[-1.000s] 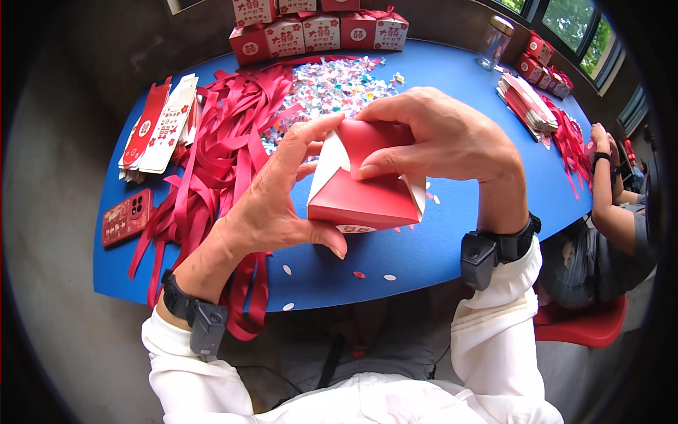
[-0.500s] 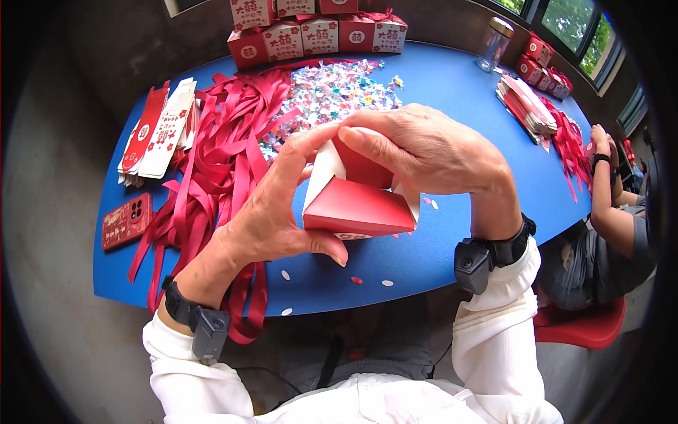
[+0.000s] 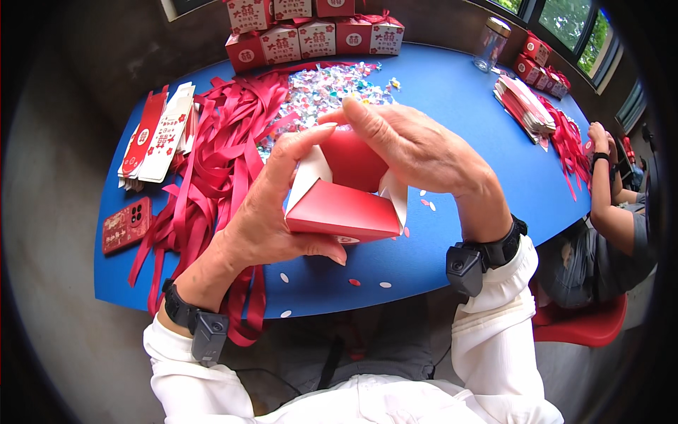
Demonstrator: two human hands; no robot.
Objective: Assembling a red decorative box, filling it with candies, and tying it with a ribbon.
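A red and white folded-paper gift box (image 3: 345,210) is between my hands above the near part of the table, its top open and its flaps standing up. My left hand (image 3: 265,205) grips its left side, the thumb under the near face and the fingers curled round the far edge. My right hand (image 3: 431,155) cups the far right side; its thumb is raised beside the red back flap, and its other fingers are mostly hidden behind the box. Just beyond lies a pile of clear-wrapped small pieces (image 3: 325,88) with coloured bits.
Dark pink ribbons (image 3: 219,155) heap up left of the box. Flat box blanks (image 3: 159,138) and a red phone (image 3: 127,225) lie farther left. Finished boxes (image 3: 314,39) are stacked at the back. A glass jar (image 3: 492,44) stands back right; another person's arm (image 3: 604,177) is at the right edge.
The box has shifted slightly left and its top has opened wider. My right thumb has lifted up off the back flap.
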